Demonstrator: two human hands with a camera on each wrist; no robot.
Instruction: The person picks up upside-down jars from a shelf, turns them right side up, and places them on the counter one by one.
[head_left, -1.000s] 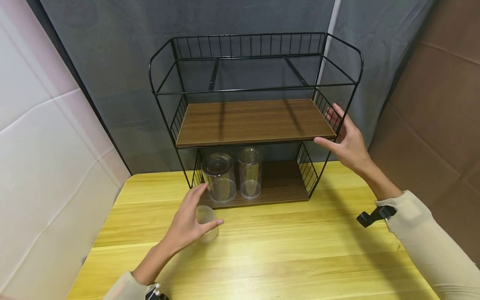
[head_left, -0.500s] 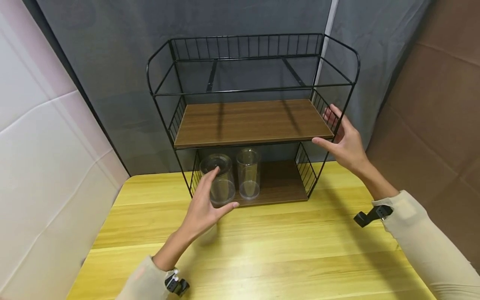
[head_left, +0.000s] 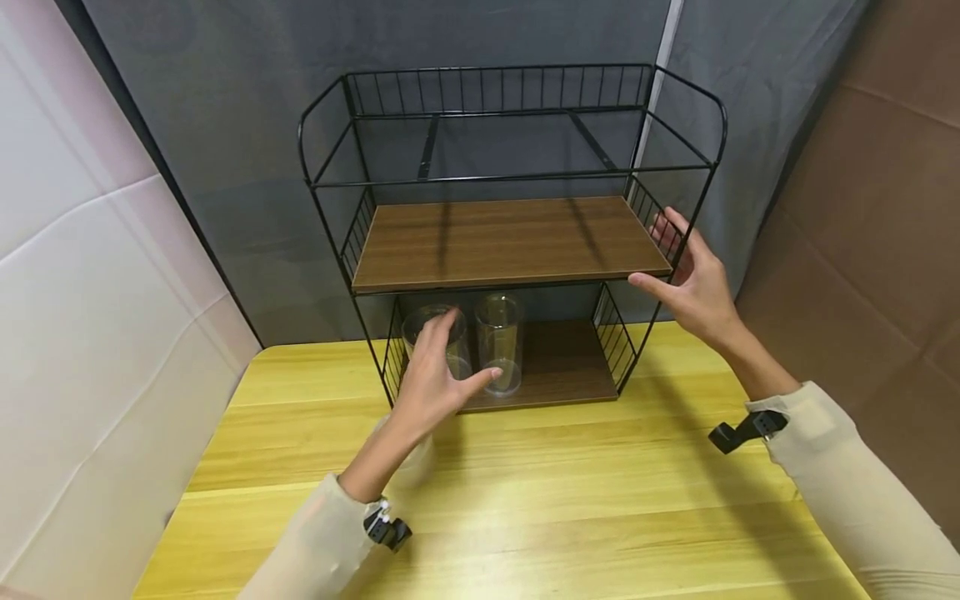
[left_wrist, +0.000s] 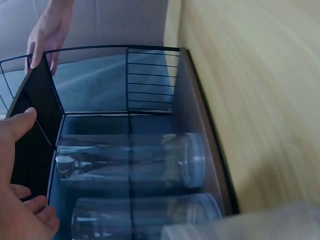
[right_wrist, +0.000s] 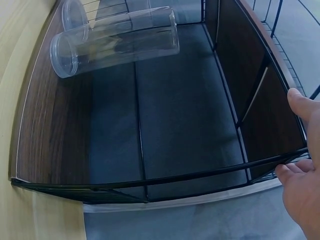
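A black wire rack [head_left: 510,177] with brown wooden shelves stands on the table. On its bottom shelf are two clear cylindrical jars: a wider jar [head_left: 460,357] at the left, partly hidden by my left hand [head_left: 429,387], and a slimmer jar [head_left: 499,333] beside it. My left hand holds nothing; its thumb and fingers are spread in front of the jars, close to the middle shelf's underside. At the rack's right side my right hand [head_left: 699,293] grips the frame, thumb on the middle shelf's front edge. A third clear container [head_left: 415,468] stands on the table, mostly behind my left wrist.
The middle shelf [head_left: 510,242] is a brown board above the jars. Only black bars [head_left: 427,150] cross the top tier. Grey cloth [head_left: 510,33] hangs behind the rack. A white panel [head_left: 105,292] stands left, a brown one [head_left: 862,233] right. Yellow wood tabletop [head_left: 570,500] lies in front.
My left hand has moved up and to the right, from beside the third container to in front of the jars on the bottom shelf. The right hand keeps its place on the rack.
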